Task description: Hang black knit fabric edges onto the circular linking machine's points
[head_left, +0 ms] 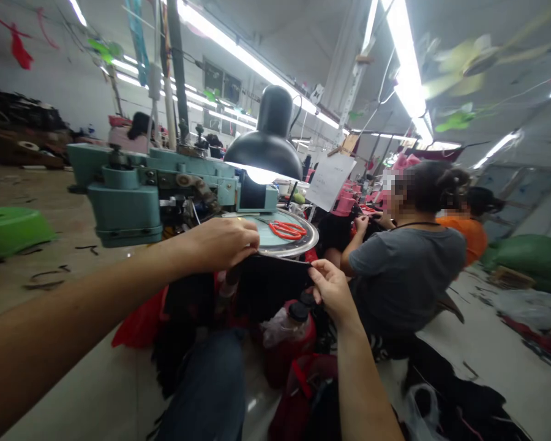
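A piece of black fabric point(275, 278) hangs between my hands, its upper edge stretched just in front of a round metal tray. My left hand point(232, 243) pinches the edge at its left end, fingers closed, close to the tray's rim. At the right end, my right hand point(329, 285) grips the same edge between thumb and fingers. On the round tray point(280, 246) lie scissors with red handles point(287, 229). Behind it stands a teal sewing machine point(183, 190), with a lit black lamp point(273, 141) above.
To the right sits a person in a grey shirt point(408, 269); another in orange point(471, 236) is beyond. A green stool point(16, 229) stands at left. Below my hands are a black-capped bottle point(298, 311) and red bags point(303, 392). Black cloth point(454, 392) lies on the floor.
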`<state>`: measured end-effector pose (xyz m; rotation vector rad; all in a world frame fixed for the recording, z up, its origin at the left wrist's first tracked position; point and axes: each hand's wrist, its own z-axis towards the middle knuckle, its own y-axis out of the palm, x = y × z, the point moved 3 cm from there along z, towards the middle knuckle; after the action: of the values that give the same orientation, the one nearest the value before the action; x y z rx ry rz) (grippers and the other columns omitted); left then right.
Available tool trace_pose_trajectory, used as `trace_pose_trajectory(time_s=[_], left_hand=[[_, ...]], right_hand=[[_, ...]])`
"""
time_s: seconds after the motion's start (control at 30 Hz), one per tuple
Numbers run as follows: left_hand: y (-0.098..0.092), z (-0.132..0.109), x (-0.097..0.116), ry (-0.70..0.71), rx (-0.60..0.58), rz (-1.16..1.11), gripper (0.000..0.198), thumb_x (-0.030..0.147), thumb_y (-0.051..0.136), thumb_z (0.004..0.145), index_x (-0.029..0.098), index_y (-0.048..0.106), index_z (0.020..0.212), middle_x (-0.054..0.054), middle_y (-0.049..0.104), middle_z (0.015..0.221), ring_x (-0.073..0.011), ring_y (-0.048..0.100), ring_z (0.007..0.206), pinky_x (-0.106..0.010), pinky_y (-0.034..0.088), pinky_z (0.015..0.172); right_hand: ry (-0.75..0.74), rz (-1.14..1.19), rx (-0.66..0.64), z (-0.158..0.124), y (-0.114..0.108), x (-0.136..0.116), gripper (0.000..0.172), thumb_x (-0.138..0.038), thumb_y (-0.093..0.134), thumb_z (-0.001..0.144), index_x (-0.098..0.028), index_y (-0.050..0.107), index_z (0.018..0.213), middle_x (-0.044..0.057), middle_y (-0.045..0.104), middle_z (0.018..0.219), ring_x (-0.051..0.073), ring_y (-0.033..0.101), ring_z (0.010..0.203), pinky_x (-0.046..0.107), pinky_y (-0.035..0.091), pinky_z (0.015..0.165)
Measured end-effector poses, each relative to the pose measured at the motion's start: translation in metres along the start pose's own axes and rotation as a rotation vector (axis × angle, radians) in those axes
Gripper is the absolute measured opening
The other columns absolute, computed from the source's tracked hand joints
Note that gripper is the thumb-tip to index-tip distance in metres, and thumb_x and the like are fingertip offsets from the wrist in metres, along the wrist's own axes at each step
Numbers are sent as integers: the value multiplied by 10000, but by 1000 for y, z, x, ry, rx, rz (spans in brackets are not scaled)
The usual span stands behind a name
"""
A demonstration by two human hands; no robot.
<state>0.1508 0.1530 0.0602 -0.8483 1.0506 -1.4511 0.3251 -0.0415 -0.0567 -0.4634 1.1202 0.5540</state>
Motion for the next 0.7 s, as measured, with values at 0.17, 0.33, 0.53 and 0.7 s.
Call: trace_pose_trajectory(time_s=[0.17, 0.33, 0.53, 0.7], left_hand=[[5, 14, -17, -117, -164, -201, 301, 466, 638, 838, 174, 660, 764, -52, 628, 854, -197, 580, 802, -268, 438, 725], [12, 20, -25, -116, -236, -515, 360, 513, 594, 822, 158, 654, 820, -21, 621, 825, -166, 552, 780, -237, 443, 716], [16, 12, -20, -86, -127, -534, 383, 518, 550, 849, 154, 661, 899, -38, 659, 919, -182, 586, 876, -250, 462, 810], [20, 12, -23, -111, -90, -464, 391, 529, 540, 842, 160, 664, 885, -41, 671, 889, -188, 604, 848, -259, 461, 791]], right_hand=[[12, 59, -84, -3, 13, -16, 344, -414, 852, 646, -158, 682, 801, -30, 626, 613, 112, 577, 468, 216, 452, 452], [-62, 59, -118, -1, 16, -24, 129, -288, 706, 705, -179, 697, 772, 9, 720, 765, 101, 568, 455, 227, 444, 458], [-241, -172, -228, 3, 42, -36, 219, -381, 683, 774, -172, 748, 766, -15, 651, 648, 135, 574, 599, 235, 432, 579], [-318, -163, 13, -9, 70, -40, 427, -445, 625, 873, -151, 677, 568, -35, 479, 488, 101, 418, 493, 242, 334, 498]])
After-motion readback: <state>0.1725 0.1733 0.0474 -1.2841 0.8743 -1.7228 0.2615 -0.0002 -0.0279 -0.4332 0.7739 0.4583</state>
